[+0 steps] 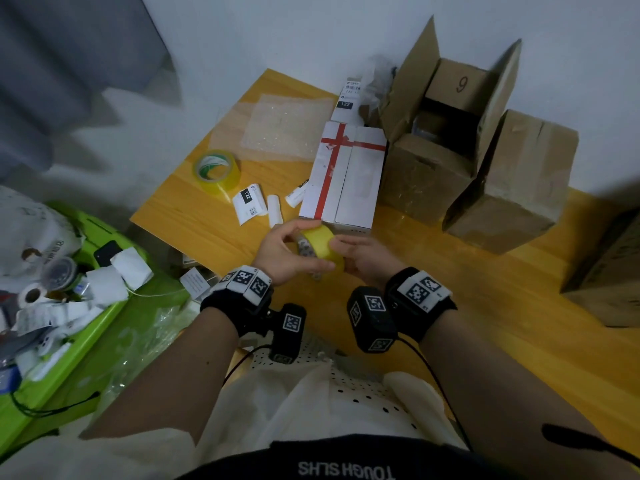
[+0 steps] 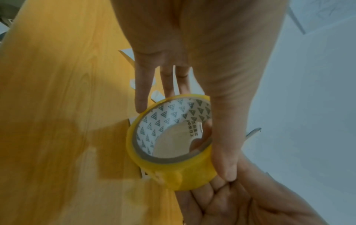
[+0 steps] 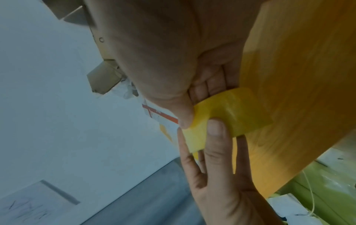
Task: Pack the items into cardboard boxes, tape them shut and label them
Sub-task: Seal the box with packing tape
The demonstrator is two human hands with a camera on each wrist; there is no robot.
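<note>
A yellow tape roll (image 1: 322,249) is held over the wooden table (image 1: 450,306), just in front of a white gift box with a red ribbon (image 1: 343,178). My left hand (image 1: 311,245) grips the tape roll (image 2: 169,146), fingers over its far rim and thumb along its side. My right hand (image 1: 343,256) pinches the tape roll (image 3: 231,112) from the other side, its thumb on the outer band and its fingers curled behind. An open cardboard box (image 1: 446,133) marked 9 stands behind the gift box. A shut cardboard box (image 1: 512,181) stands beside the open one.
A second tape roll (image 1: 217,169), a bubble wrap sheet (image 1: 277,128) and curled labels (image 1: 249,202) lie on the table's left part. A green bin (image 1: 104,306) with paper rolls and clutter sits to the left. Another cardboard box (image 1: 609,271) stands at the right edge.
</note>
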